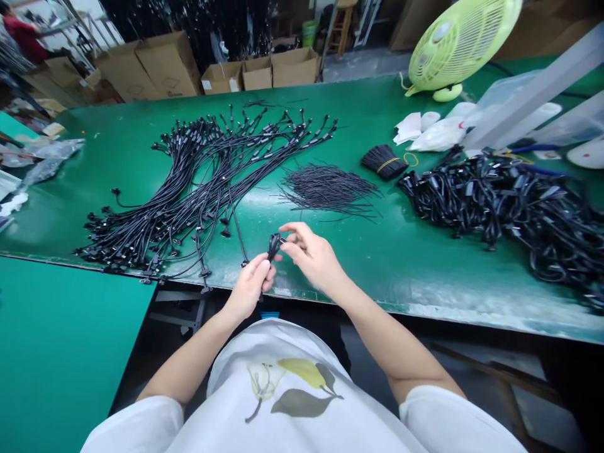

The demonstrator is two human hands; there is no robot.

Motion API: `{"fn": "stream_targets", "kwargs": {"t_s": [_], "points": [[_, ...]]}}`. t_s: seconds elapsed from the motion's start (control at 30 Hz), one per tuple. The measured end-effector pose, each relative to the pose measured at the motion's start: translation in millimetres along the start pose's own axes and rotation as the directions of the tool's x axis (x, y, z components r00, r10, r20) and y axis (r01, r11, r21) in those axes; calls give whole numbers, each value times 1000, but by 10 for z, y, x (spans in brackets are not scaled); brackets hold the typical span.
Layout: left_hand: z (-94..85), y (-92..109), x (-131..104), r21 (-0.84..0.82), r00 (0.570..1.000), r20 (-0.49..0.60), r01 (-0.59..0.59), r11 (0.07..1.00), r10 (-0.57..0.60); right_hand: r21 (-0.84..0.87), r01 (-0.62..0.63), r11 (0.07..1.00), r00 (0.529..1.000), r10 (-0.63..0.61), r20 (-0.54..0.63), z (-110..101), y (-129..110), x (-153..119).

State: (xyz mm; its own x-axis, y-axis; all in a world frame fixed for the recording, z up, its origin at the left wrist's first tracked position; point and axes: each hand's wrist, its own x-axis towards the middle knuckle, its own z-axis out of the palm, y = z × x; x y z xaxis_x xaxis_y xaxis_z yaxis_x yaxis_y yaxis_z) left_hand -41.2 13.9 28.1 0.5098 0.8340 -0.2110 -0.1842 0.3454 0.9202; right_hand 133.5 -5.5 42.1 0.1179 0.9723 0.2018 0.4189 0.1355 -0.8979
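Held piece: a small black cable bundle (274,244) sits between the two hands, just above the near edge of the green table (401,258), pinched from below by the left and touched from the right side by the right
Left hand: the left hand (250,283) comes up from the lower left, forearm angled toward the table, fingers curled closed around the lower end of the cable bundle, thumb against its side
Right hand: the right hand (314,255) reaches in from the lower right, wrist bent inward, thumb and forefinger closed lightly on the top of the bundle, the other fingers loosely spread and free
Bundle axis: long axis runs roughly upright, tilted slightly right at the top; which end is the plug I cannot tell
Left of the hands: a fanned spread of long black cables (198,182), its nearest ends close to the left hand
Beyond the hands: a loose heap of thin black ties (328,189), well apart from the fingers
Far right: a pile of coiled cables (509,207)
Back right: a green fan (460,41) standing on the table
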Motion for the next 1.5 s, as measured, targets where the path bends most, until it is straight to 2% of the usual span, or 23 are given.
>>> {"fn": "stream_targets", "kwargs": {"t_s": [0.1,0.23,0.33,0.4,0.5,0.57,0.67,0.77,0.87,1.0,1.03,1.1,1.17,1.2,1.23,1.27,1.3,1.33,1.4,1.43,1.47,1.5], "points": [[2,0,3,-100,994,63,96,990,-90,-41,132,990,991,-132,6,39,-24,40],[-48,11,13,-182,965,154,238,954,-211,-23,324,946,946,-324,-19,69,32,4],[-59,-30,19,-170,945,217,282,944,-243,-36,377,926,926,-378,-18,24,57,-16],[-42,-79,32,-146,942,222,289,946,-254,8,334,943,943,-334,6,-8,51,-30],[19,-153,69,-87,943,170,305,948,-288,141,188,972,978,-199,69,-11,37,-70],[75,-188,88,-30,954,135,273,962,-266,186,127,974,992,-129,-2,19,50,-98],[157,-233,78,151,981,123,132,980,-152,166,126,978,973,-89,-214,66,125,-111],[204,-298,50,303,993,79,59,951,-86,239,83,968,968,-22,-248,84,247,-96],[224,-392,84,242,992,-29,128,962,-124,450,56,891,965,67,-254,107,369,-95],[304,-517,232,127,978,-117,186,974,-171,692,70,719,925,213,-315,223,467,-194],[337,-539,268,126,980,-121,173,977,-158,732,40,681,923,255,-287,264,484,-242],[396,-558,314,196,987,-92,148,969,-132,776,-88,624,944,302,-136,324,534,-347],[391,-530,319,332,988,20,140,933,-156,750,-231,620,951,306,40,285,634,-422],[341,-496,310,413,979,88,131,901,-183,704,-267,658,948,309,71,199,708,-434],[252,-449,301,487,968,145,112,866,-207,616,-280,736,944,328,38,53,796,-426],[124,-393,297,561,967,165,72,824,-197,487,-284,826,934,354,-56,-157,894,-399],[-38,-332,305,662,985,120,13,750,-123,330,-297,896,911,370,-184,-429,995,-358],[-220,-272,325,783,998,64,-42,621,-12,140,-335,932,871,363,-332,-753,1091,-309],[-582,-176,392,945,981,7,-69,319,192,-32,-423,905,773,342,-534,-1488,1248,-208],[-730,-147,423,981,973,9,-53,187,229,-82,-459,885,722,318,-614,-1852,1300,-163],[-839,-133,443,996,967,20,-41,80,253,-155,-517,842,650,268,-711,-2183,1334,-124],[-905,-131,447,999,966,35,-38,7,257,-212,-567,796,592,215,-776,-2463,1352,-91]]}}
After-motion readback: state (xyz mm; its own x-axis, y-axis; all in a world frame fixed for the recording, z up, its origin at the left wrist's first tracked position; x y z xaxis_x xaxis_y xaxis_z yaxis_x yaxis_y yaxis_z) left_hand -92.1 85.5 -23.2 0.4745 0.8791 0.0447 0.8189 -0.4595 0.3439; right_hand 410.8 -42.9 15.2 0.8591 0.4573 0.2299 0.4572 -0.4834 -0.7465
